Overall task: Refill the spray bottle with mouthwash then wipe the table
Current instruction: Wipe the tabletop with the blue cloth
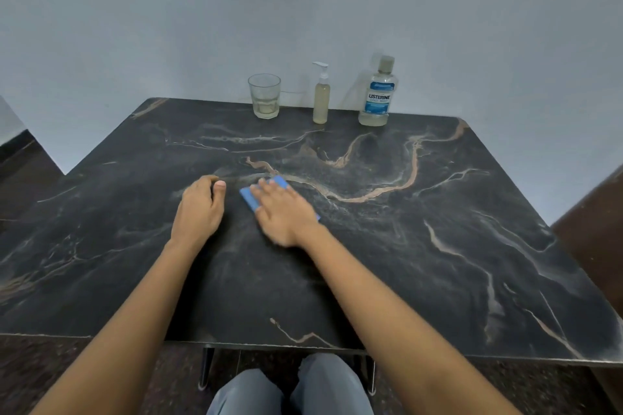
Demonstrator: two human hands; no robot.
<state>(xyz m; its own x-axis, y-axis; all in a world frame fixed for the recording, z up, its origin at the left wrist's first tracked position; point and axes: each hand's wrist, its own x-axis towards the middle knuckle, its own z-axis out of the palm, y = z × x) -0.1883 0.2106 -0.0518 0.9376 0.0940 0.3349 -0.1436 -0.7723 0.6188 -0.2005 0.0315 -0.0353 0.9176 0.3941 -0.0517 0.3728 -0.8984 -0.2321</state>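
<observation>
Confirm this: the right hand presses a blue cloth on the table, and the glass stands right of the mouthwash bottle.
Wrong side: the head view shows the glass left of the mouthwash bottle. The right hand does press the blue cloth on the table.

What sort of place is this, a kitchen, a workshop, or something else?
Probably a plain room in a home. A dark marble-patterned table stands against a bare pale wall, and at its far edge sit a mouthwash bottle, a pump bottle and a drinking glass: household things, not workshop gear.
</observation>
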